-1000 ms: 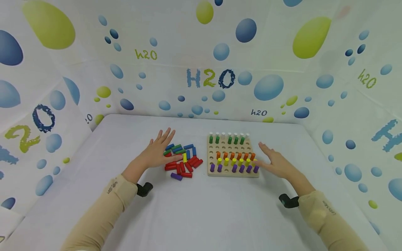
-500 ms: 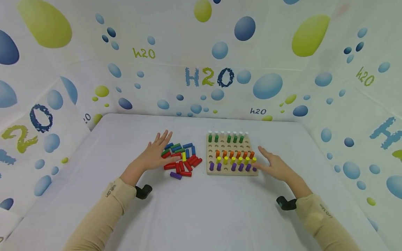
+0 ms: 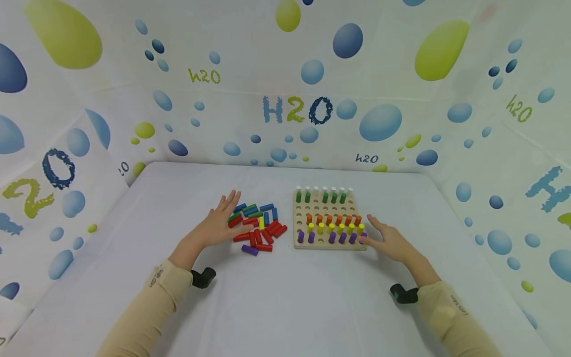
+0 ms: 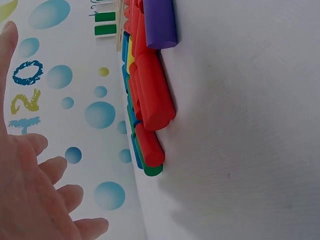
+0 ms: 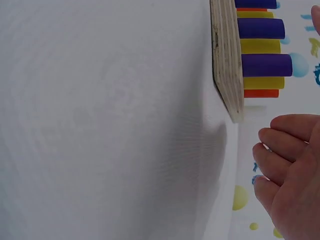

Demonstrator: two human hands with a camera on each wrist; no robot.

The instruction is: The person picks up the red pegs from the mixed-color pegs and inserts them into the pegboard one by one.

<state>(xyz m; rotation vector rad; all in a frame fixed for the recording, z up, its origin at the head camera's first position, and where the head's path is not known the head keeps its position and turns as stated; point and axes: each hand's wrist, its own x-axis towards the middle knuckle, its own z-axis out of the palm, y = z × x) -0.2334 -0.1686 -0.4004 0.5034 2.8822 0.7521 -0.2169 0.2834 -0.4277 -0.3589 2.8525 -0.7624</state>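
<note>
My left hand (image 3: 216, 225) hovers over the left side of a pile of loose pegs, its fingers spread and holding nothing. Red pegs (image 3: 266, 237) make up much of that pile, along with blue, green and yellow ones and one purple peg (image 3: 250, 250) at the front. To the right lies a wooden pegboard (image 3: 330, 247) with rows of white, green, orange, yellow and purple pegs (image 3: 332, 238) standing in it. Beside its front right corner is my right hand (image 3: 390, 240), palm facing the board, fingers extended and nothing held; its thumb overlaps the corner pegs in the head view.
A white cloth (image 3: 285, 297) covers the table and its back edge meets a white curtain (image 3: 250, 114) printed with drops and lettering. Black wrist cameras (image 3: 203, 277) sit at both cuffs. Several holes in the board, mostly in the middle rows, have no peg.
Both hands have sunk slightly and drawn a little toward the body, still with fingers extended. The head view shifted slightly at first. Pegs and board have stayed in place.
</note>
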